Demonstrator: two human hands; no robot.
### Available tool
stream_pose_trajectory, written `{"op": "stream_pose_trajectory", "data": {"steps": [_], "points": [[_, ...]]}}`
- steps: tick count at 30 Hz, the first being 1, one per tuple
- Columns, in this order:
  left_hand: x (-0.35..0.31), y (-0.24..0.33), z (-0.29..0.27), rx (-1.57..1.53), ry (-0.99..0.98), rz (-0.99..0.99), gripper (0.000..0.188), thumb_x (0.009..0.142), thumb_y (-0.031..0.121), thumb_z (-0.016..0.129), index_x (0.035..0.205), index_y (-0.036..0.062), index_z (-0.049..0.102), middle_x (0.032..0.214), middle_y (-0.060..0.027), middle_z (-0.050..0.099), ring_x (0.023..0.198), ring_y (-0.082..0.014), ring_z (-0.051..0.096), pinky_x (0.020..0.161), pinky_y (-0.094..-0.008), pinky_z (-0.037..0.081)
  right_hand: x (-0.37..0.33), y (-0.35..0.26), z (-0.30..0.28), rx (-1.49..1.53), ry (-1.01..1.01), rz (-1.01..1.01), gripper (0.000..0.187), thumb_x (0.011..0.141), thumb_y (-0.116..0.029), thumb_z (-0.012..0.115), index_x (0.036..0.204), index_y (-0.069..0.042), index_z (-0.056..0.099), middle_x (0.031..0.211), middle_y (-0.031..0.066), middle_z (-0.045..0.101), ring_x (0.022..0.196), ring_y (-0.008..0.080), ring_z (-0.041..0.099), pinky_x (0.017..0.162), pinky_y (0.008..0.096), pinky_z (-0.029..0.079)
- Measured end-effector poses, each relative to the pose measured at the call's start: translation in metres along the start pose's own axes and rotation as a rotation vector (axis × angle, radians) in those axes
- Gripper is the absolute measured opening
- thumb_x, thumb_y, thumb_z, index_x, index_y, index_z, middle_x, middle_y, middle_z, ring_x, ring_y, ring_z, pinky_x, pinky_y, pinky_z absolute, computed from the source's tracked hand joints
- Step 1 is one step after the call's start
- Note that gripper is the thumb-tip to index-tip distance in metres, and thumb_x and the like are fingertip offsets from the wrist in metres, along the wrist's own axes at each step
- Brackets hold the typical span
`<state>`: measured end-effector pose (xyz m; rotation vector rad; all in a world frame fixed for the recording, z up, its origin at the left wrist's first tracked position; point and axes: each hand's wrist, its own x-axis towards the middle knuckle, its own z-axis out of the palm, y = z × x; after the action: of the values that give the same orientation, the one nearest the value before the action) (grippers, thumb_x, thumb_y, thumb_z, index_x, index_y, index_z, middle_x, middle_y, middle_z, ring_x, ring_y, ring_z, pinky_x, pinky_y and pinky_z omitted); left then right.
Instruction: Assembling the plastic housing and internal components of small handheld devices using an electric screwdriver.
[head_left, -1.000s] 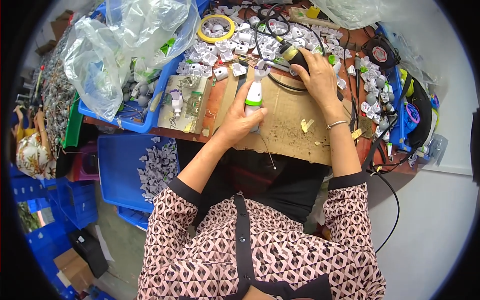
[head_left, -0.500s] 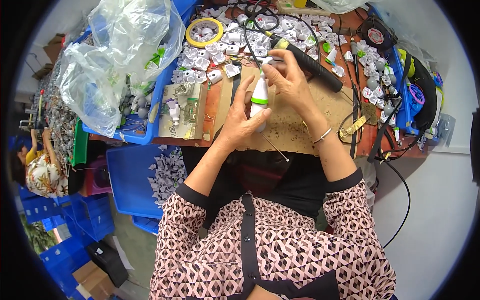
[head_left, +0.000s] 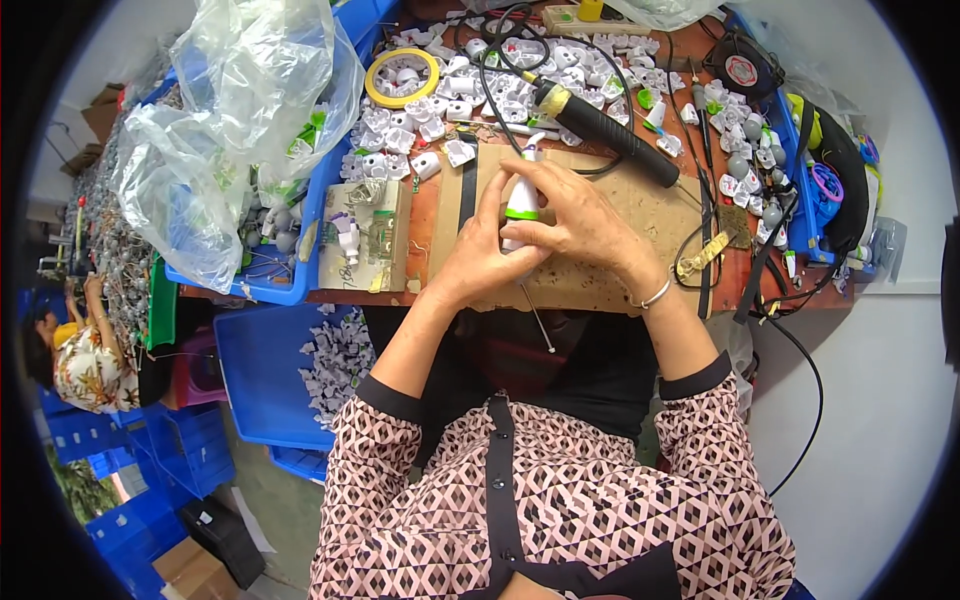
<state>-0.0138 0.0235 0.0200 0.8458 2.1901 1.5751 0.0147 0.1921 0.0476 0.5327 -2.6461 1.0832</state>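
Observation:
A white cone-shaped plastic piece with a bright green band [head_left: 522, 205] is held upright between my two hands, above the cardboard sheet. My left hand [head_left: 472, 258] closes on its left and lower side. From the right, my right hand [head_left: 590, 225] has its index finger across the upper part and its thumb on the lower part. A thin rod or wire [head_left: 538, 320] with a small pale tip sticks out below my hands, past the table edge. The fingers partly cover the piece's lower end.
Loose white plastic shells [head_left: 460, 85] cover the table's back, with a yellow tape roll [head_left: 435, 75] among them. A black-handled tool [head_left: 615, 130] with a cable lies behind my right hand. Blue bins [head_left: 318, 200] flank the workspace; a wooden block [head_left: 335, 265] lies left on the table.
My right hand has come down from the piece's top and now grips its side. The rod's tip has swung left and lower.

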Motion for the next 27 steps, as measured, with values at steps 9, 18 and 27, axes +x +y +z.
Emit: {"op": "stream_pose_trajectory", "data": {"steps": [9,18,27], "points": [[-0.004,-0.018,0.010,-0.357,0.052,0.042,0.068,0.077,0.011,0.062,0.134,0.0016,0.026,0.102,-0.0158,0.059,0.090,-0.0172,0.058,0.079,-0.0301,0.045,0.005,0.001,0.014,-0.048,-0.039,0.209,0.035,0.084,-0.024,0.057,0.111,-0.001,0.054,0.097,0.0184,0.060,0.087,0.0341,0.058,0.076,0.0396,0.046],[0.001,-0.025,-0.001,-0.396,0.003,-0.069,0.054,0.086,0.018,0.054,0.132,0.0042,0.029,0.117,-0.0111,0.048,0.103,-0.0159,0.051,0.085,-0.0302,0.043,0.017,-0.002,0.010,0.019,-0.006,0.117,0.037,0.085,-0.029,0.057,0.110,-0.003,0.050,0.090,0.0181,0.058,0.083,0.0334,0.057,0.072,0.0389,0.045],[-0.004,-0.007,-0.016,-0.229,-0.090,-0.228,0.054,0.080,0.028,0.061,0.122,0.0016,0.038,0.105,-0.0122,0.053,0.098,-0.0195,0.053,0.082,-0.0313,0.043,0.023,0.017,-0.001,-0.043,-0.305,-0.073,0.026,0.087,-0.027,0.051,0.087,-0.002,0.047,0.078,0.0213,0.058,0.077,0.0389,0.057,0.067,0.0472,0.044]]}}
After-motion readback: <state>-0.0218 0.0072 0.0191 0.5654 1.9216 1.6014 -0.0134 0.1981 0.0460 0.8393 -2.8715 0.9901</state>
